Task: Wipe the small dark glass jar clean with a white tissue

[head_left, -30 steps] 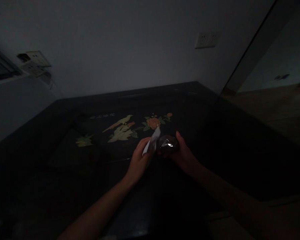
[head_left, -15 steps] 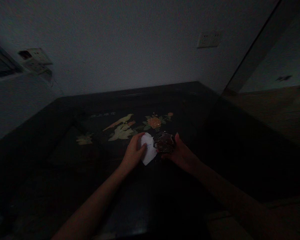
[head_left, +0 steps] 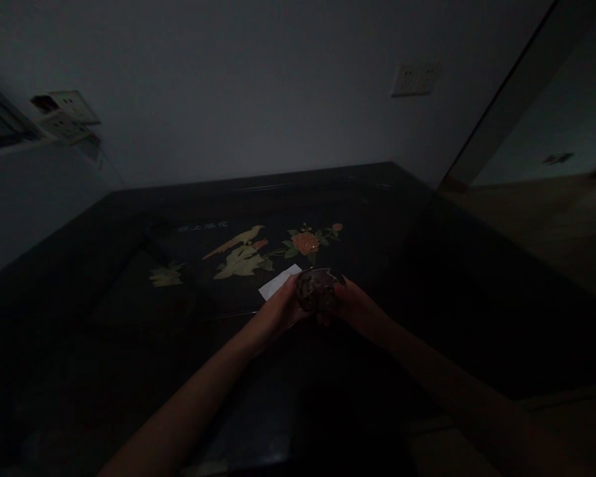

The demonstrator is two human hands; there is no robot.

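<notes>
Where the left hand (head_left: 281,310) and the right hand (head_left: 358,310) meet above the counter (head_left: 189,199), one dark glassy object (head_left: 316,290) sits between them. The right hand curls around its right side; the left hand, at its other side, is closed on one white paper (head_left: 279,282) jutting out beyond the knuckles, its fingers partly hidden. Past the left hand lies one bird figure (head_left: 238,240); straight beyond both hands, one large orange flower (head_left: 305,243) decorates the dark surface.
</notes>
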